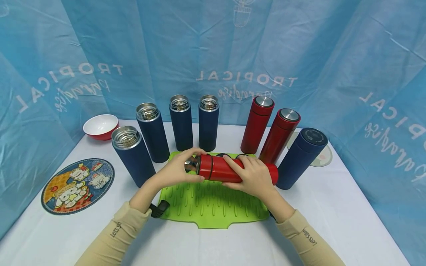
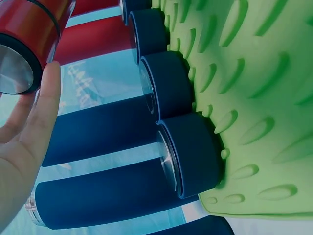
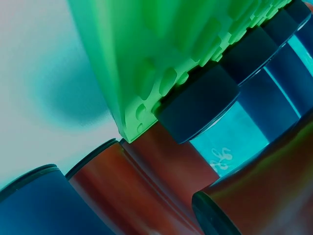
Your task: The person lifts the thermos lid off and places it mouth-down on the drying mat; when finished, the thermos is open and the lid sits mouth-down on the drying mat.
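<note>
left grip, right grip hold red flask sideways above green mat

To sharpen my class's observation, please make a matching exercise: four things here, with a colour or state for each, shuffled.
Things
1. Bowl
2. Central mat
3. Held bottle
4. Rightmost bottle

Descriptions
A. Dark blue, lid on
B. Red, on its side
C. White inside, red outside
D. Bright green

Pairs: 1-C, 2-D, 3-B, 4-A
</note>
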Action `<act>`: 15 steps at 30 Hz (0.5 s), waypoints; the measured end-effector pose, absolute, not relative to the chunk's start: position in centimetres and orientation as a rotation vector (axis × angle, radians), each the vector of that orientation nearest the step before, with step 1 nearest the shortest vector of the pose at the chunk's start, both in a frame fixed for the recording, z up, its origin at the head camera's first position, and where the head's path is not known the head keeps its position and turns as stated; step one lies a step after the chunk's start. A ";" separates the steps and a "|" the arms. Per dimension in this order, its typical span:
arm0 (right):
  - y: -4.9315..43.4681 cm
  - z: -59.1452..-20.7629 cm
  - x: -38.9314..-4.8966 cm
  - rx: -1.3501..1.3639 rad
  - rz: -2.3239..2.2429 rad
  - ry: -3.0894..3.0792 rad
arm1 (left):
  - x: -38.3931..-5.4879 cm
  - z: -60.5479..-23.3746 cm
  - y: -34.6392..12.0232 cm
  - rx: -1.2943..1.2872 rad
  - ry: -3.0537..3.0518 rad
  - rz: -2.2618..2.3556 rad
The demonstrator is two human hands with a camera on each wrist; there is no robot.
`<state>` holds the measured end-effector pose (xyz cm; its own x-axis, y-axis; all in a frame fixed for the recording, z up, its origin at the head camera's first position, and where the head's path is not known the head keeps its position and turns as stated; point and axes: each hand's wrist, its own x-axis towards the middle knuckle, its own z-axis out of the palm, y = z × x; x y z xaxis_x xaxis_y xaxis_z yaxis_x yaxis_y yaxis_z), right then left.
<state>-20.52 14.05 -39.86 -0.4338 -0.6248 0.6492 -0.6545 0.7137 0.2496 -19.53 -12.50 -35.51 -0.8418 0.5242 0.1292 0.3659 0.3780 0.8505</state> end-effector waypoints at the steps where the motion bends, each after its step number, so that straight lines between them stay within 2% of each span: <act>1: 14.0 -39.8 -20.5 0.967 0.051 -2.166 | -19.5 -35.5 -12.5 0.788 2.466 1.465; 15: 13.9 -39.8 -20.4 0.976 0.065 -2.156 | -19.5 -35.6 -12.2 0.485 2.438 1.482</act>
<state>-20.41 13.87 -39.79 -0.4237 -0.6246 0.6560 -0.6627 0.7075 0.2456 -19.48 -12.25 -35.57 -0.9144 0.4031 -0.0373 0.1524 0.4282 0.8907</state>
